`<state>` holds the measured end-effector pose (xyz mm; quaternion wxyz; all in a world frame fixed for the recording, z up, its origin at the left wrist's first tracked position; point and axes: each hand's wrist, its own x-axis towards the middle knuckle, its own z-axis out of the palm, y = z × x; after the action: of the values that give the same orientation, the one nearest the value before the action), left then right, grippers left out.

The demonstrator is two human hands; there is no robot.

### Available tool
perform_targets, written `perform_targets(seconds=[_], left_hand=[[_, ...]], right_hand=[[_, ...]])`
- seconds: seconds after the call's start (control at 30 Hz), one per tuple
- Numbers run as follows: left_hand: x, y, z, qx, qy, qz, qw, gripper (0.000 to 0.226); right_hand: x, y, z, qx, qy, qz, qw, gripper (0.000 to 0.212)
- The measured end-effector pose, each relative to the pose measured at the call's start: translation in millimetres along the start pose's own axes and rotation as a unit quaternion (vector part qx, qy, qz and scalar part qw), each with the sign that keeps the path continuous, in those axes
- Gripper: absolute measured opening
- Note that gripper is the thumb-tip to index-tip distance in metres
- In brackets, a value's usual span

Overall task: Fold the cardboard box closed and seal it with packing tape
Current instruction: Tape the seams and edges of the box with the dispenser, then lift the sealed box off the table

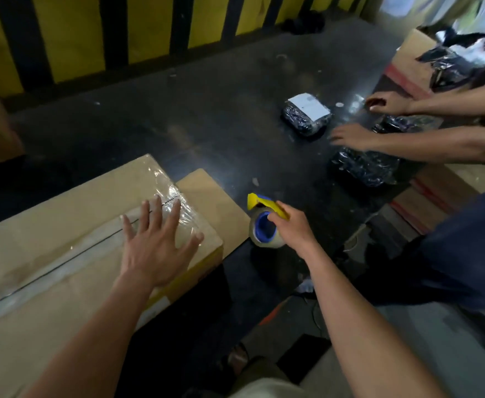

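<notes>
A large brown cardboard box (63,214) fills the lower left, its top flaps closed with clear tape running along the centre seam and over the far end. My left hand (156,245) lies flat on the box top near that taped end, fingers spread. My right hand (293,229) holds a tape dispenser (264,222) with a yellow handle, a blue core and a roll of clear tape. The dispenser hangs to the right of the box, apart from it, above the dark floor.
A flat cardboard sheet (215,205) lies under the box's far corner. Another person's hands (359,122) handle black wrapped parcels (306,114) at right. More cardboard (410,58) sits at the far right. A yellow and black barrier (120,30) runs along the back.
</notes>
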<state>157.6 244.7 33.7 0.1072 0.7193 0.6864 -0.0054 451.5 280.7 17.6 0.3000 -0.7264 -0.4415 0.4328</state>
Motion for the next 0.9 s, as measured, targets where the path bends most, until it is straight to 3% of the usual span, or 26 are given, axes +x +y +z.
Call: perform_targets(seconds=[0.13, 0.2, 0.27, 0.37, 0.43, 0.63, 0.9], left_hand=[[-7.8, -24.8, -7.7, -0.003, -0.01, -0.001, 1.0, 0.088], [-10.1, -30.5, -12.7, -0.013, -0.009, -0.01, 1.0, 0.087], [-10.2, -26.6, -12.7, -0.023, -0.004, -0.028, 0.999, 0.086], [-9.5, -16.4, -5.1, -0.028, 0.011, -0.054, 0.998, 0.089], [-9.6, -15.8, -0.8, -0.02, 0.019, -0.063, 0.998, 0.092], [-8.8, -15.6, -0.9, -0.015, 0.026, -0.063, 0.998, 0.093], [-10.1, -14.8, -2.7, -0.017, 0.032, -0.065, 0.997, 0.092]], right_hand=[[22.6, 31.6, 4.7, 0.069, -0.042, 0.054, 0.995, 0.039], [28.7, 40.8, 4.8, 0.052, -0.071, 0.061, 0.994, 0.038], [34.8, 46.3, 4.6, -0.005, -0.083, 0.042, 0.996, 0.036], [44.1, 53.4, 2.5, -0.197, -0.078, -0.034, 0.977, 0.036], [44.3, 56.6, 3.8, -0.233, -0.071, -0.056, 0.968, 0.048], [21.2, 60.9, 21.5, -0.285, -0.108, -0.06, 0.95, 0.126], [36.0, 59.9, 29.9, -0.28, -0.078, -0.089, 0.953, 0.118]])
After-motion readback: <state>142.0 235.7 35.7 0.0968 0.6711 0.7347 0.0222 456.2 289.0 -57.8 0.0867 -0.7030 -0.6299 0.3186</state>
